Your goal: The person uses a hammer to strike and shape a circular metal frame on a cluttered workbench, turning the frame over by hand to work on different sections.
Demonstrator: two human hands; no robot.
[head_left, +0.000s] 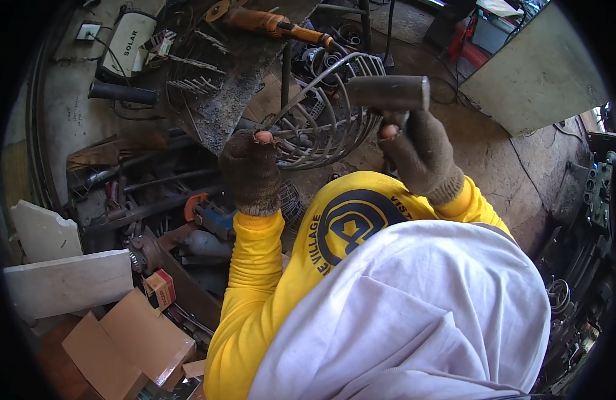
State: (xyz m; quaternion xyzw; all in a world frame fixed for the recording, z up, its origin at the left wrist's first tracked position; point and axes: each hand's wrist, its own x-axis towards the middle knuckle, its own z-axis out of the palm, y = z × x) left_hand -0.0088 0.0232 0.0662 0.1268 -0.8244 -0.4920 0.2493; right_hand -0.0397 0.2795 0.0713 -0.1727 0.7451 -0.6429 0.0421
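My left hand [250, 172], in a brown knit glove with a bare thumb tip, is closed on the near left rim of a round metal basket frame [324, 148]. Curved bars form this cage, which hangs tilted off the corner of a metal workbench [244, 73]. My right hand [426, 157], gloved the same way, grips a hammer by its handle. The thick, cylindrical hammer head [391, 93] is raised just right of the frame and hides part of it. Most of the handle is covered by my fingers.
An orange angle grinder [268, 24] lies on the bench beside thin metal rods [194, 85]. Cardboard boxes [131, 347], white boards [71, 283] and scrap crowd the left. A large panel [541, 73] leans at the far right, and cables [528, 167] cross the floor. Machine parts [598, 190] line the right.
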